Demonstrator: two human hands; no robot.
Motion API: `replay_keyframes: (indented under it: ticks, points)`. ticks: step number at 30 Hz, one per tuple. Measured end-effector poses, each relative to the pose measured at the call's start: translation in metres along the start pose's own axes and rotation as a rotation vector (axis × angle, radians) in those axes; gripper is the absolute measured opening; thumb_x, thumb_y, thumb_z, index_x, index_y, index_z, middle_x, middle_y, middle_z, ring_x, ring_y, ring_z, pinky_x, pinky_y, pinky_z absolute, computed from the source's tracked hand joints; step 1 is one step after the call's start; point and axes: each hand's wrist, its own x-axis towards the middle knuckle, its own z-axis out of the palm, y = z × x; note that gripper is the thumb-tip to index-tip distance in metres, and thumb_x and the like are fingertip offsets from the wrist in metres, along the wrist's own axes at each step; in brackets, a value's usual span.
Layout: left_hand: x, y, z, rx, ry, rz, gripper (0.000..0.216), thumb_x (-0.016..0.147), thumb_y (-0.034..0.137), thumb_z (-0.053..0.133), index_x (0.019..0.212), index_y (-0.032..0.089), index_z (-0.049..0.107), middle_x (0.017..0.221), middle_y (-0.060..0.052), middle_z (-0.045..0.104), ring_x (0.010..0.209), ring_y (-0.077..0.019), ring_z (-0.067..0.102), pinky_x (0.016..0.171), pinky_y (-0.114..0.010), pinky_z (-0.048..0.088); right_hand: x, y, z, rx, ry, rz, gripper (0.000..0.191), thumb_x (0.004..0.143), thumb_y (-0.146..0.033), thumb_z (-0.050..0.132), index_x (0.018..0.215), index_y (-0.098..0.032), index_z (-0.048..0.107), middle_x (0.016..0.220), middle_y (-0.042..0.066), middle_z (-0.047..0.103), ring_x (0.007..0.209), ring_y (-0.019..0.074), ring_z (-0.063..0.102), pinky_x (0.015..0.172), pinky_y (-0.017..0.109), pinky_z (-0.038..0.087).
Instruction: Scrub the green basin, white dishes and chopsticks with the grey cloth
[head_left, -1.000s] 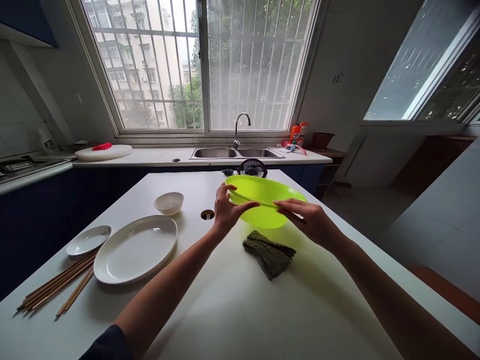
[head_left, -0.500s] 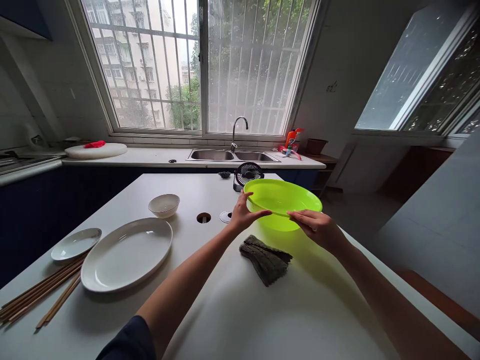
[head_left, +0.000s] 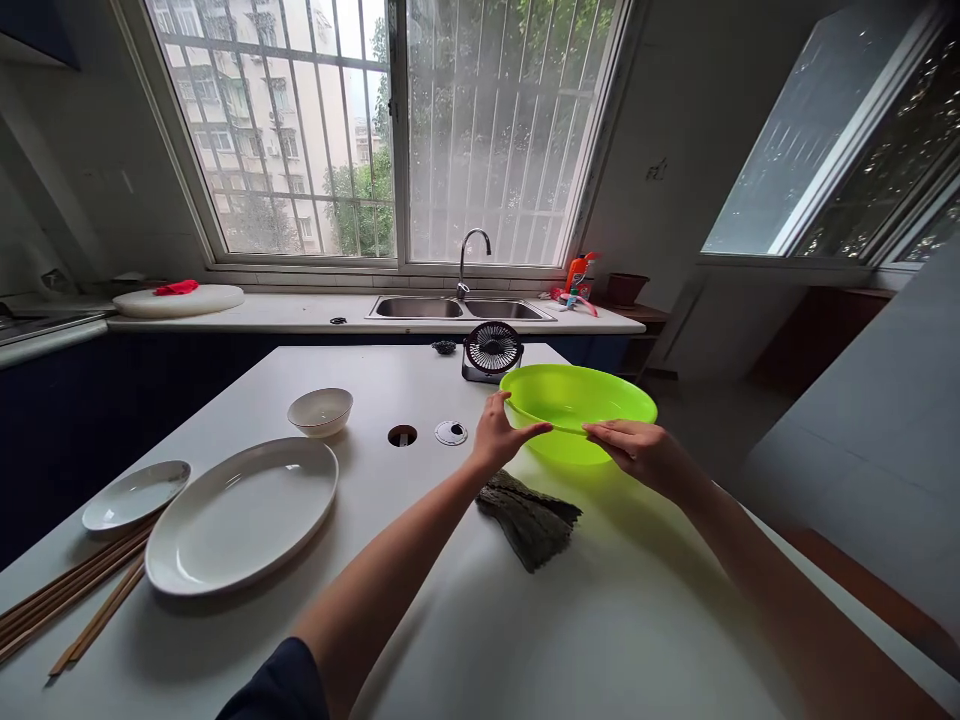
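Handling a wide green basin (head_left: 577, 402) by its rim, any tips? It's at the right of the desk (head_left: 600, 640), toward the far end, just nearer than the little black fan (head_left: 493, 347).

> I'd want a firm, even hold on both sides of the rim. Plastic like that probably flexes, so pinching too hard at one spot could tip it. Where are the hands?

Both on the near side of the rim. Left hand (head_left: 501, 432) is on the left part, about half open in a wide C, fingers curled at the edge and thumb stretched along it toward the right.

> And the other one?

Right hand (head_left: 637, 450) is more closed, a flattish pinch on the near rim with the fingertips pointing left. So both are grasping the basin, with a small gap between them.

> Sounds a bit near-heavy tbh. A wider spread would likely balance better. Is the base on the desk?

Can't tell for sure from this angle.

> Then I'd keep it level and mind that dark folded cloth (head_left: 529, 515) just nearer than it.
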Motion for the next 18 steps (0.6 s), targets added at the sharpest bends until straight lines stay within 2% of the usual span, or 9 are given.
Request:
replay_keyframes:
  ticks: [4, 7, 10, 18]
  points:
    - [-0.014, -0.004, -0.004, 0.13, -0.096, 0.053, 0.055, 0.084, 0.032, 0.074, 0.132, 0.019, 0.052, 0.135, -0.017, 0.056, 0.128, -0.0314, 0.057, 0.107, -0.048, 0.047, -0.003, 0.005, 0.002, 0.043, -0.02, 0.029, 0.033, 0.09, -0.046, 0.057, 0.102, -0.026, 0.079, 0.102, 0.009, 0.079, 0.089, 0.029, 0.075, 0.086, 0.042, 0.059]
    - [-0.033, -0.006, -0.014, 0.172, -0.181, 0.099, 0.04, 0.084, 0.021, 0.071, 0.122, 0.019, 0.061, 0.132, -0.014, 0.059, 0.125, -0.0296, 0.058, 0.106, -0.046, 0.048, -0.004, 0.012, 0.004, 0.035, -0.055, 0.016, 0.03, 0.088, -0.044, 0.058, 0.1, -0.026, 0.08, 0.099, 0.009, 0.079, 0.085, 0.0293, 0.076, 0.083, 0.044, 0.061]
    - [-0.054, -0.007, -0.027, 0.22, -0.277, 0.144, 0.027, 0.082, 0.017, 0.069, 0.109, 0.022, 0.068, 0.127, -0.012, 0.063, 0.12, -0.0293, 0.061, 0.101, -0.046, 0.052, -0.004, 0.018, 0.003, 0.026, -0.091, 0.003, 0.029, 0.088, -0.041, 0.057, 0.098, -0.027, 0.08, 0.096, 0.007, 0.08, 0.082, 0.0287, 0.076, 0.079, 0.043, 0.062]
    - [-0.087, -0.004, -0.058, 0.345, -0.457, 0.267, 0.026, 0.094, 0.022, 0.052, 0.113, 0.025, 0.07, 0.124, -0.008, 0.067, 0.114, -0.0242, 0.064, 0.102, -0.041, 0.053, -0.003, 0.032, -0.003, -0.031, -0.13, 0.013, 0.027, 0.085, -0.036, 0.059, 0.096, -0.026, 0.081, 0.096, 0.006, 0.08, 0.085, 0.0298, 0.076, 0.08, 0.043, 0.063]
